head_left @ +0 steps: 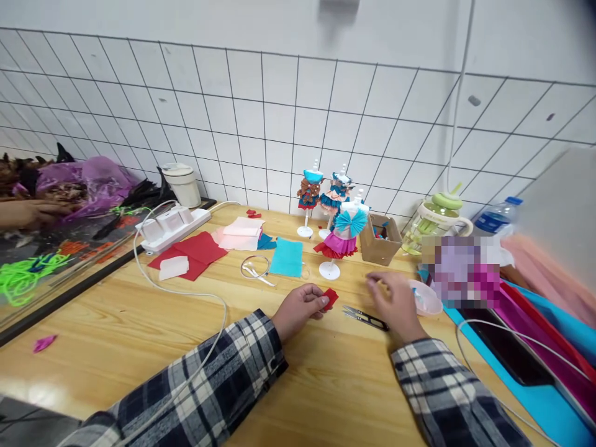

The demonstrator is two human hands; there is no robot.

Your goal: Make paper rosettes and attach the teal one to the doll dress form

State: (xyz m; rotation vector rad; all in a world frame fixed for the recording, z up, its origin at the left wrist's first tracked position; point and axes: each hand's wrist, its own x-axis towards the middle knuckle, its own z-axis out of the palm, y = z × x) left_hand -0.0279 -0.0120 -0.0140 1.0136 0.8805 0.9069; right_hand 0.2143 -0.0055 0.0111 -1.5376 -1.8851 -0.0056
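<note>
My left hand (pixel 302 306) pinches a small folded piece of red paper (pixel 330 299) above the middle of the wooden table (pixel 298 372). To its right, my right hand (pixel 393 301) hovers blurred over the black thread snips (pixel 365 318), beside a small pale pink bowl (pixel 426 298). Its fingers are bent and spread, with nothing visible between them. Behind the hands stands a white mini dress form (pixel 329 269) wearing a pleated blue bow and a magenta and red skirt.
Two more dressed forms (pixel 305 231) and a cardboard box (pixel 382 248) stand behind. Red sheets (pixel 205 251), a turquoise sheet (pixel 286 257) and a power strip (pixel 177 230) lie left. A bottle (pixel 496 214) and phone (pixel 507 351) are right. Another person's hand (pixel 32 213) is far left.
</note>
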